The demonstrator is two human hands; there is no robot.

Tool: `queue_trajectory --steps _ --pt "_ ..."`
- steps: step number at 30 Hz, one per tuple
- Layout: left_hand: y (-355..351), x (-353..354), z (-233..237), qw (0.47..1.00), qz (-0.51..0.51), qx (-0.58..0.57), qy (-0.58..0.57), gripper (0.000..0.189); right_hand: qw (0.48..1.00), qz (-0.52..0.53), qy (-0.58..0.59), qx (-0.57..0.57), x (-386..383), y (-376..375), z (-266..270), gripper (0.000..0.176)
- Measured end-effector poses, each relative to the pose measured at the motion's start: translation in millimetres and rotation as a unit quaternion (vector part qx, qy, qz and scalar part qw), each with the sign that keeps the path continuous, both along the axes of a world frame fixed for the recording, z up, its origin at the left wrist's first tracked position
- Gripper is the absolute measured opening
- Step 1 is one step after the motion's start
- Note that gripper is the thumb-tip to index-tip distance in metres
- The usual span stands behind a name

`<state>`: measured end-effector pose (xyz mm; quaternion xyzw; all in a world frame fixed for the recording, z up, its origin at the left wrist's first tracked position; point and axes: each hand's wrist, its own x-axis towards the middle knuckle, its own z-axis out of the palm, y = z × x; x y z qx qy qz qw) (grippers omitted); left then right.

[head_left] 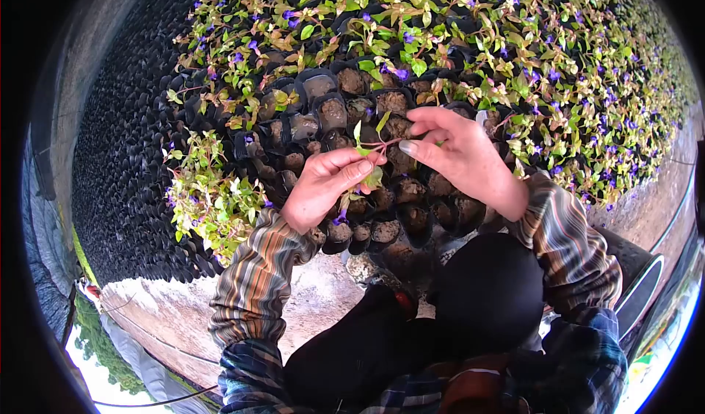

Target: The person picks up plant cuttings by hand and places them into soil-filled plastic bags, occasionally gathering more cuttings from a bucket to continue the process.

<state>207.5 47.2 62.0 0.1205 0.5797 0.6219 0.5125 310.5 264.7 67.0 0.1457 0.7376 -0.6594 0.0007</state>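
Observation:
Between my two hands is a small plant cutting [382, 144] with a reddish stem, green leaves and a purple flower hanging below. My left hand [328, 185] pinches it between thumb and fingertips. From the other side, the thumb and forefinger of my right hand [464, 153] close on the stem's end; the other fingers are curled. Beneath the hands are several black nursery bags [332, 111] filled with brown soil, some without any plant in them. A loose heap of cut flowering stems [209, 194] lies on the bags left of my left hand.
Dense flowering plants [543, 69] in bags spread across the far side and right. Rows of black bags [132, 157] fill the left. My dark-clad knee [488, 282] is close below the bags. A pale ground strip [161, 304] runs along the near side.

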Motion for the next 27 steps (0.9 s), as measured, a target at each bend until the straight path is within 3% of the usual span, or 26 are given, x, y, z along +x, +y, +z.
queue_trajectory --steps 1,2,6,9,10,13,14,15,17,20,24,26,27 --pt "1.5 0.7 1.6 1.0 -0.004 0.0 -0.003 0.026 0.989 0.007 -0.025 -0.147 -10.1 -6.5 -6.9 0.026" --pt "1.0 0.8 1.4 1.0 -0.009 -0.004 -0.012 0.028 0.985 0.023 -0.037 -0.168 -12.0 -12.6 -5.3 0.017" --pt "-2.6 -2.8 -4.9 0.998 -0.003 -0.051 0.038 0.024 0.992 0.041 -0.057 -0.105 -10.8 -20.2 -14.2 0.01" --pt "-2.0 0.0 -19.2 0.958 -0.003 -0.021 0.286 0.017 0.997 0.039 -0.045 -0.041 -8.7 -24.9 -17.8 0.01" --pt "2.0 -6.1 -10.7 0.891 -0.032 -0.05 0.45 0.013 0.998 0.038 -0.043 -0.024 -8.5 -27.4 -13.7 0.01" --pt "1.3 -6.7 -20.9 0.797 0.011 -0.105 0.594 0.012 0.999 0.005 -0.037 0.034 -10.3 -28.4 -8.1 0.01" --pt "-4.2 -13.7 -28.4 0.815 0.027 -0.104 0.57 0.011 0.998 -0.016 -0.035 0.039 -10.9 -25.8 -8.0 0.01" --pt "-9.6 -18.2 -32.7 0.91 0.091 -0.099 0.392 0.013 0.998 -0.037 -0.033 0.045 -11.7 -22.8 -8.0 0.01" --pt "-14.0 -37.7 -17.9 0.939 0.163 -0.225 0.205 0.019 0.997 -0.074 -0.001 -0.014 -9.0 -15.9 -11.4 0.01" --pt "-35.0 -82.0 -46.7 0.852 0.105 -0.195 0.475 0.024 0.994 -0.103 -0.023 -0.019 -6.4 -7.2 -11.1 0.01" --pt "-25.1 -114.2 -56.9 0.79 0.038 -0.21 0.574 0.034 0.992 -0.12 -0.022 -0.037 -3.8 -3.5 -22.0 0.011" --pt "-1.6 -113.6 -33.8 0.759 -0.003 -0.229 0.609 0.042 0.992 -0.12 -0.019 -0.037 -3.8 -0.6 -22.2 0.011" --pt "2.1 -117.1 -36.4 0.717 -0.037 -0.241 0.653 0.046 0.992 -0.12 -0.017 -0.038 -3.6 0.8 -22.6 0.011"
